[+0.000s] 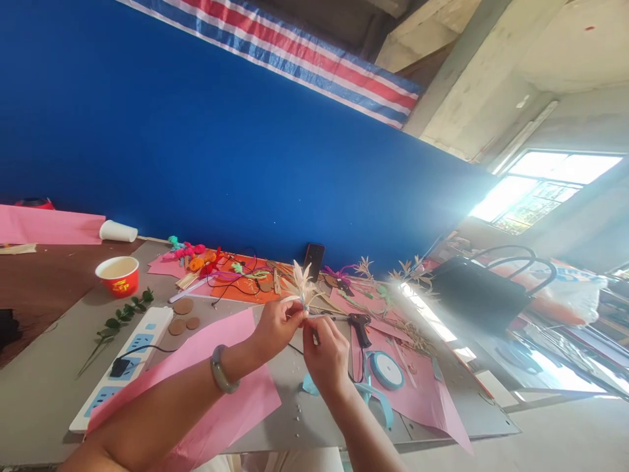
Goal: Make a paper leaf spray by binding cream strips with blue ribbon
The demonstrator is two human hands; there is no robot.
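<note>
Over the middle of the table, a pale cream flower (pixel 299 283) with pointed petals stands upright between my hands. My left hand (pixel 279 328), with a bangle (pixel 222 370) on its wrist, pinches the flower near its base. Just beside it, my right hand (pixel 328 351) has its fingers closed at the lower end of the flower; what lies inside them is too small to make out. A black glue gun (pixel 361 328) lies right of my right hand. Nearby is a roll of light blue ribbon (pixel 387 370), its loose ribbon (pixel 378 401) curling toward the table's front.
A white power strip (pixel 125 367) with a plugged-in cable, a green sprig (pixel 118 321) and a red paper cup (pixel 118 275) stand left. Pink sheets (pixel 246 400) cover parts of the table. Behind are a phone (pixel 314 259), craft scraps and a blue partition (pixel 246 151).
</note>
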